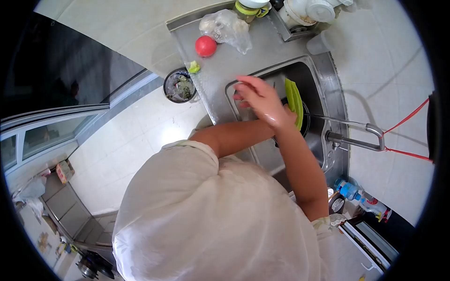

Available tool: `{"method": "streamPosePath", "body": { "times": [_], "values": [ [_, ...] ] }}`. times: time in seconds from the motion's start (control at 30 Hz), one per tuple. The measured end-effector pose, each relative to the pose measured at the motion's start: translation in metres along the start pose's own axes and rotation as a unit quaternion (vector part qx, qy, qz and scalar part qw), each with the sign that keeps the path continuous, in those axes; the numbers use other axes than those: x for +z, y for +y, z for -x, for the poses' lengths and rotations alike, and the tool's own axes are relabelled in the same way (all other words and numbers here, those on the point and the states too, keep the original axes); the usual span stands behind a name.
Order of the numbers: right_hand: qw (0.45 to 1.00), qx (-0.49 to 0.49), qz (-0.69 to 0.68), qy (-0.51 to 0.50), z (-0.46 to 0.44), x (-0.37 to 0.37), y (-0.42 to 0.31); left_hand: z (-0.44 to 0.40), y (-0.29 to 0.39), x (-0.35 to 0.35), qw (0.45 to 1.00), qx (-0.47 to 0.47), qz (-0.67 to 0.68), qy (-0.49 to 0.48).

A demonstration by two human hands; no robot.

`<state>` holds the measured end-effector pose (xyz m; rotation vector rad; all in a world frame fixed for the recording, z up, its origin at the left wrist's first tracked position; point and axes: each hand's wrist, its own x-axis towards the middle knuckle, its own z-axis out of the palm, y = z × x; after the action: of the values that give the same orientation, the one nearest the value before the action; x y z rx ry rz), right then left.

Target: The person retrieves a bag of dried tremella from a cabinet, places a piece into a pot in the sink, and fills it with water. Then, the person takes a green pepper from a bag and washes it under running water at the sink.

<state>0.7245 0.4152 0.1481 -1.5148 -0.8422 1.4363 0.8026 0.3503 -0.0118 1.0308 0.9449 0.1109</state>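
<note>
A long green vegetable [294, 100] stands out over the sink basin [316, 93]. My left hand [291, 114], mostly hidden behind my right wrist, grips its lower part. My right arm crosses over my left forearm. Above the basin's left edge is my right hand [255, 96], wet, slightly blurred, its fingers apart and nothing visible in them. A thin stream of water runs from the faucet [354, 140] towards the vegetable. Behind the vegetable, a dark round vessel [306, 122] is partly visible in the basin.
On the steel counter [187, 37] are a red round item [206, 46], a clear plastic bag [227, 28], a green scrap [194, 67] and a green-lidded jar [248, 10]. A bin with scraps [180, 86] stands beside the counter. Bottles [349, 189] lie right of the sink.
</note>
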Motion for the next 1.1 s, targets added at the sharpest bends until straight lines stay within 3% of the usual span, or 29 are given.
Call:
{"method": "streamPosePath", "body": {
  "times": [0.2, 0.3, 0.4, 0.47, 0.5, 0.53, 0.57, 0.6, 0.63, 0.67, 0.7, 0.73, 0.77, 0.83, 0.87, 0.93, 1.03, 1.1],
  "values": [
    [0.966, 0.041, 0.002, 0.256, 0.073, -0.096, 0.028, -0.006, 0.009, 0.030, 0.994, 0.005, 0.070, -0.079],
    [0.957, 0.019, -0.065, 0.283, 0.098, -0.123, 0.054, -0.009, 0.012, 0.046, 0.985, 0.015, 0.116, -0.123],
    [0.916, -0.073, 0.159, 0.360, 0.100, -0.119, 0.075, -0.007, 0.005, 0.047, 0.972, 0.066, 0.149, -0.169],
    [0.744, -0.142, 0.469, 0.454, 0.097, -0.106, 0.055, -0.006, -0.001, 0.037, 0.951, 0.162, 0.160, -0.207],
    [0.617, -0.172, 0.602, 0.476, 0.095, -0.103, 0.048, -0.005, 0.002, 0.029, 0.946, 0.098, 0.211, -0.226],
    [0.641, -0.154, 0.578, 0.481, 0.093, -0.113, 0.068, 0.004, 0.010, 0.015, 0.938, 0.032, 0.254, -0.234],
    [0.771, -0.100, 0.442, 0.446, 0.094, -0.118, 0.083, 0.011, 0.022, 0.001, 0.916, -0.102, 0.312, -0.229],
    [0.872, -0.041, 0.290, 0.393, 0.097, -0.121, 0.094, 0.029, 0.042, -0.015, 0.929, -0.083, 0.259, -0.252],
    [0.938, 0.020, 0.127, 0.323, 0.099, -0.125, 0.106, 0.048, 0.061, -0.030, 0.937, -0.063, 0.206, -0.276],
    [0.959, 0.062, -0.021, 0.277, 0.097, -0.134, 0.122, 0.059, 0.070, -0.046, 0.941, -0.042, 0.152, -0.301],
    [0.951, 0.042, -0.071, 0.298, 0.096, -0.145, 0.126, 0.058, 0.060, -0.061, 0.965, 0.195, -0.053, -0.168],
    [0.941, 0.025, -0.120, 0.316, 0.095, -0.157, 0.128, 0.058, 0.048, -0.080, 0.878, 0.408, -0.250, -0.012],
    [0.928, 0.011, -0.171, 0.330, 0.094, -0.163, 0.131, 0.082, 0.068, -0.115, 0.826, 0.461, -0.313, 0.081],
    [0.902, 0.056, -0.235, 0.357, 0.096, -0.175, 0.095, 0.089, 0.066, -0.182, 0.804, 0.439, -0.342, 0.209],
    [0.897, 0.044, -0.249, 0.364, 0.098, -0.189, 0.088, 0.095, 0.068, -0.210, 0.725, 0.450, -0.401, 0.332],
    [0.891, 0.039, -0.235, 0.387, 0.102, -0.218, 0.084, 0.096, 0.058, -0.252, 0.665, 0.341, -0.479, 0.460],
    [0.909, 0.040, -0.179, 0.373, 0.106, -0.238, 0.069, 0.062, 0.020, -0.298, 0.794, 0.358, -0.372, 0.321],
    [0.913, 0.029, -0.173, 0.369, 0.112, -0.243, 0.066, 0.054, 0.000, -0.320, 0.782, 0.335, -0.299, 0.432]
  ]
}}
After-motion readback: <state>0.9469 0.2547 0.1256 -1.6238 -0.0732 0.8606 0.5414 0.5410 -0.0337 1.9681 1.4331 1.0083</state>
